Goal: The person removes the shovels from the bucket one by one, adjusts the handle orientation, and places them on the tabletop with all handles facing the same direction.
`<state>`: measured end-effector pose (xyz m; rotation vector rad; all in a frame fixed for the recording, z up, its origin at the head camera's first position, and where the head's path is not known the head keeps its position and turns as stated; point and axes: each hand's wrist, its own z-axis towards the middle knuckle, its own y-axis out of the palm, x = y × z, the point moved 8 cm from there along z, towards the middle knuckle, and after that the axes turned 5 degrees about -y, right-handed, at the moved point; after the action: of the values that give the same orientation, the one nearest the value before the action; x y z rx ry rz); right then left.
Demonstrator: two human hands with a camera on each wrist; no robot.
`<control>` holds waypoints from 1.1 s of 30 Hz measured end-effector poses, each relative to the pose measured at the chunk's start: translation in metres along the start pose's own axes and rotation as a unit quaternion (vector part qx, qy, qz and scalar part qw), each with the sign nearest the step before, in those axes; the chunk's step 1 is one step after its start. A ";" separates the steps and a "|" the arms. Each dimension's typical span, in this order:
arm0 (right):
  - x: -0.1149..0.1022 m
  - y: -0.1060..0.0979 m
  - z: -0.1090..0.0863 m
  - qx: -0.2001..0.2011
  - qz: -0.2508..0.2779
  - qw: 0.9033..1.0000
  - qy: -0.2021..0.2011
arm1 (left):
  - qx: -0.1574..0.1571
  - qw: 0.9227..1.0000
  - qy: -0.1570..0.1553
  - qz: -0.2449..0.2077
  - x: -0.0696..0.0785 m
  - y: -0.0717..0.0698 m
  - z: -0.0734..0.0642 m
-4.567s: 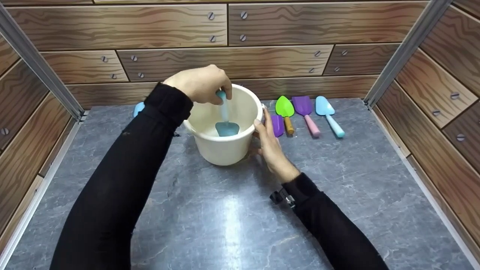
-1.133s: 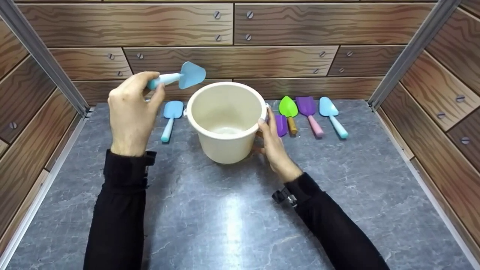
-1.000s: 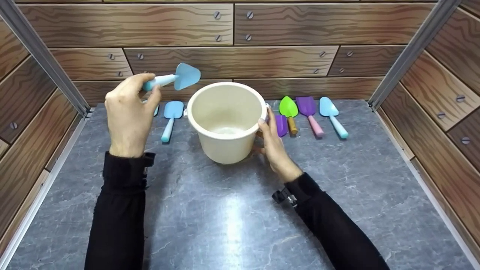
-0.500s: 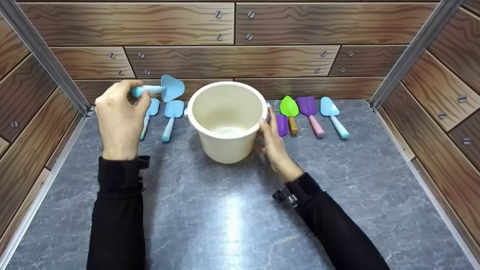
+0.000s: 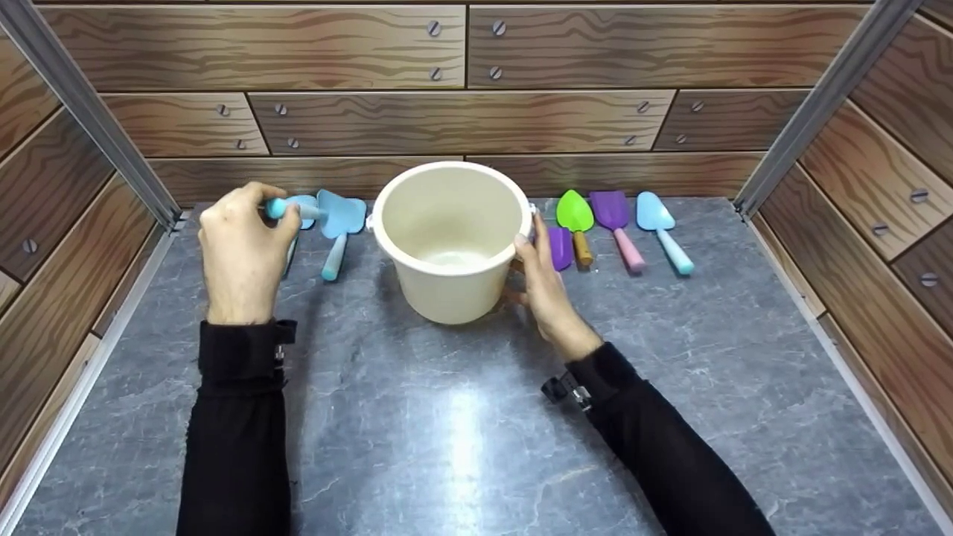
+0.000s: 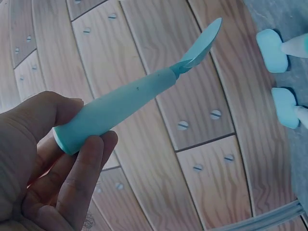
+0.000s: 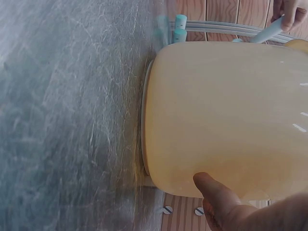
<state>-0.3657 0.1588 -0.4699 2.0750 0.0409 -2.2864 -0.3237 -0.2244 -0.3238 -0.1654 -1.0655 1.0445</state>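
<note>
My left hand (image 5: 242, 253) pinches the end of a light blue toy trowel's (image 6: 120, 103) handle between thumb and fingers. The trowel is raised in front of the blades of two blue toy shovels lying at the back left, one shovel (image 5: 333, 259) nearer the bucket and another shovel (image 5: 291, 251) partly hidden by the hand. A cream bucket (image 5: 448, 298) stands upright in the middle, with nothing visible inside it. My right hand (image 5: 549, 298) rests against the bucket's right side, thumb near the rim and fingers fairly straight. In the right wrist view, a fingertip (image 7: 204, 182) touches the bucket wall.
Right of the bucket lie a purple-bladed shovel (image 5: 560, 249) partly behind my hand, a green trowel (image 5: 574, 214), a purple shovel with pink handle (image 5: 610, 211) and a blue trowel (image 5: 655, 214). Wood-patterned walls (image 5: 357, 123) enclose the grey tabletop (image 5: 387, 417) at back and sides.
My left hand has brought the trowel out of the bucket, leftwards, then lowered it toward the blue shovels at the back left. The right hand stays at the bucket.
</note>
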 end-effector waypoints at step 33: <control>0.001 0.000 -0.001 0.000 0.000 1.000 -0.001 | -0.038 0.996 -0.052 0.058 -0.063 0.029 -0.005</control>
<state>-0.3651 0.1584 -0.4707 2.0724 0.0414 -2.2883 -0.3435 -0.2551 -0.3830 -0.2374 -1.2020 1.1270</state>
